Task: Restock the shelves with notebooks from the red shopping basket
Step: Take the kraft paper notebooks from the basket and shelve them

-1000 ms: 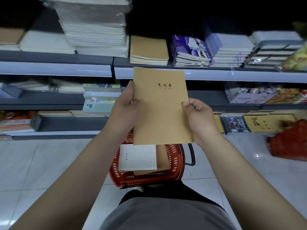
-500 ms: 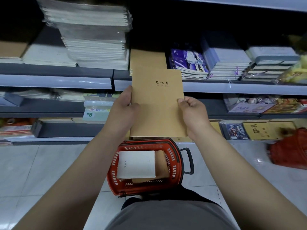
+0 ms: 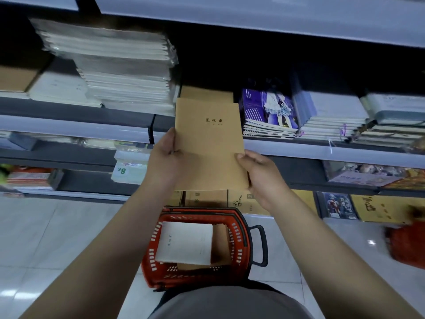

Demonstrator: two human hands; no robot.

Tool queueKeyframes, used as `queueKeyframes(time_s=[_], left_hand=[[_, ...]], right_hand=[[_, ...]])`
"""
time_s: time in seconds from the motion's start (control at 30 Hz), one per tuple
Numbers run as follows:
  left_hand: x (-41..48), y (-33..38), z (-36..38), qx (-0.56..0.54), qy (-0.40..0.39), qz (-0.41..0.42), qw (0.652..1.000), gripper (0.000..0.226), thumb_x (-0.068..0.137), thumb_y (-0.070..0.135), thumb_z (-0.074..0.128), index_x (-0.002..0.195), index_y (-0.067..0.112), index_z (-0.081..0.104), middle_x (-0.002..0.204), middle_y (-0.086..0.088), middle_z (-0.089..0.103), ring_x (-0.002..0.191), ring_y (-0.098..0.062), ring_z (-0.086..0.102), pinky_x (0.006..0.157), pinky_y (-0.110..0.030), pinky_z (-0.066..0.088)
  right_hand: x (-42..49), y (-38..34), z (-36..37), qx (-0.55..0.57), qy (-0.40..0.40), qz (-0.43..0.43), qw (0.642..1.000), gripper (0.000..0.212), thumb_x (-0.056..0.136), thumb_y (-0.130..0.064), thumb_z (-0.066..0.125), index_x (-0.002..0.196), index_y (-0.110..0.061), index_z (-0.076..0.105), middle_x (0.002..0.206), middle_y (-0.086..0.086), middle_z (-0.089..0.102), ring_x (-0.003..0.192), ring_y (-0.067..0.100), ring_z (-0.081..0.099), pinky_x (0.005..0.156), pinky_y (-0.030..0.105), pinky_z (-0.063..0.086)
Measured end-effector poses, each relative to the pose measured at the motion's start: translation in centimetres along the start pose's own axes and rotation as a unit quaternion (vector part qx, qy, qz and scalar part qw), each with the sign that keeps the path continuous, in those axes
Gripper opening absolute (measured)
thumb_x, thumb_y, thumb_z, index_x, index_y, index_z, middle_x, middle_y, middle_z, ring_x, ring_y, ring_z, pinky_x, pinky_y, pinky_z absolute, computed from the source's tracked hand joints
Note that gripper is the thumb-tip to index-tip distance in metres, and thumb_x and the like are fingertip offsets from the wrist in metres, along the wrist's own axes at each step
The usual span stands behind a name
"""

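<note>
Left hand (image 3: 169, 157) and right hand (image 3: 258, 173) grip one kraft notebook (image 3: 208, 143) before its matching shelf stack (image 3: 207, 94), unplaced; white notebook (image 3: 186, 242) and more remain in red shopping basket (image 3: 240, 238).

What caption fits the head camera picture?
Both hands lift a brown notebook toward the shelf's matching stack.

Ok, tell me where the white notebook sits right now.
In the head view, low centre, the white notebook lies on a brown notebook inside the red plastic shopping basket on the floor, below both hands.
</note>
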State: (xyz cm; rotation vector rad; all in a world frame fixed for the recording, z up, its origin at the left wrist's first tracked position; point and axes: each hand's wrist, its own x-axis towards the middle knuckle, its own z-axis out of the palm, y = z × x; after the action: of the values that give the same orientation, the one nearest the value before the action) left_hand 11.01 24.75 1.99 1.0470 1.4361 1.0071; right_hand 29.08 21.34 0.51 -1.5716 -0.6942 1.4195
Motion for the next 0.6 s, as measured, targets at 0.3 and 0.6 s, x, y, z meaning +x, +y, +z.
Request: queueKeyframes(time_s=[0.3, 0.6], left_hand=[[3.1, -1.2, 1.6, 0.039, 0.043, 0.01, 0.998, 0.035, 0.095, 0.003, 0.053, 0.119, 0.025, 0.065, 0.099, 0.017, 0.066, 0.098, -0.007, 0.063, 0.089, -0.029, 0.051], [2.6, -2.8, 2.1, 0.031, 0.023, -0.003, 0.999, 0.045, 0.094, 0.004, 0.059, 0.135, 0.023, 0.056, 0.116, 0.005, 0.068, 0.105, -0.015, 0.066, 0.089, -0.037, 0.057]], right_hand=[[3.2, -0.6, -1.4, 0.013, -0.071, 0.075, 0.995, 0.017, 0.098, -0.015, 0.055, 0.11, -0.021, 0.065, 0.108, -0.002, 0.07, 0.091, 0.009, 0.067, 0.059, 0.022, 0.056], [6.1, -0.3, 0.1, -0.009, 0.029, -0.039, 0.999, 0.024, 0.098, -0.011, 0.054, 0.122, -0.013, 0.056, 0.112, 0.0, 0.06, 0.094, 0.009, 0.062, 0.062, 0.019, 0.057]])
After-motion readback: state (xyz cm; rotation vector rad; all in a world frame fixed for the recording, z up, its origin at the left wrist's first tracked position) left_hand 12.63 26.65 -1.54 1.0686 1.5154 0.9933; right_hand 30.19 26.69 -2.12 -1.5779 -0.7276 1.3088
